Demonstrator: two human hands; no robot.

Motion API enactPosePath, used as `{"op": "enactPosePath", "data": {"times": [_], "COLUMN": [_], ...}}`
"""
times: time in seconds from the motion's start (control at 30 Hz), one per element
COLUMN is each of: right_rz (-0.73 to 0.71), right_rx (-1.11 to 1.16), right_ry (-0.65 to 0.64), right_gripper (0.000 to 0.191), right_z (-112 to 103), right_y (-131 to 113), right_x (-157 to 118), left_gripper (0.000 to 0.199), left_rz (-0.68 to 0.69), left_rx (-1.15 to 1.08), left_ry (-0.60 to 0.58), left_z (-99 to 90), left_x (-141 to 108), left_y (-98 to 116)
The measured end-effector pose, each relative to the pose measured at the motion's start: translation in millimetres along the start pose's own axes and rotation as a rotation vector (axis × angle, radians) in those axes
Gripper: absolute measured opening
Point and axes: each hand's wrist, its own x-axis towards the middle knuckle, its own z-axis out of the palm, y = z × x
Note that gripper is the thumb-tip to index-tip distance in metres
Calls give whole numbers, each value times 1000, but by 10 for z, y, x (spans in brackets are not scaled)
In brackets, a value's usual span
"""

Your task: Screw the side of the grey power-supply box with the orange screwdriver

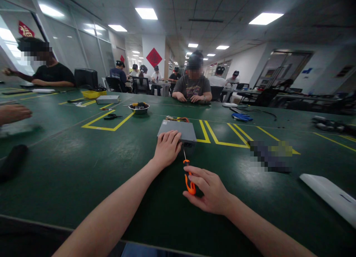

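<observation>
A grey metal box [180, 130], with coloured wires at its back edge and a socket on its near face, sits on the green table [116, 197]. My left hand [167, 147] rests on its top and near left edge, fingers over the lid, gripping the box. An orange and black screwdriver [190, 181] points away from me, its shaft tip at the near face of the box. My right hand [207, 188] holds its handle between thumb and fingers. Whether the tip sits in a screw cannot be made out.
A metal bowl [139, 109] with tools, black pliers [112, 117], a grey box [108, 99] and a yellow tray [94, 94] lie left. Blue gloves [241, 117] and a white panel [330, 195] are right. People sit opposite; a person's hand [13, 114] reaches in from the left.
</observation>
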Motion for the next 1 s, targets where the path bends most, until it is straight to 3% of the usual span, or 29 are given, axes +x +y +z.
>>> {"op": "enactPosePath", "data": {"times": [0.27, 0.5, 0.73, 0.9, 1.0], "right_rz": [13, 29, 31, 24, 88], "right_rx": [9, 15, -4, -16, 23], "right_ry": [-130, -29, -176, -48, -68], "right_gripper": [35, 29, 37, 31, 35], "right_z": [-41, 28, -26, 37, 36], "right_y": [-28, 4, -35, 7, 8], "right_x": [12, -3, 23, -2, -14], "left_gripper": [36, 37, 37, 36, 37], "left_rz": [-2, -7, -15, -18, -26], "left_rx": [-8, -26, -44, -37, -34], "left_ry": [-9, -18, -5, -13, -11], "left_z": [4, -20, -13, -20, -22], "left_x": [-7, -3, -4, -2, 0], "left_y": [-4, 6, 6, 10, 17]}}
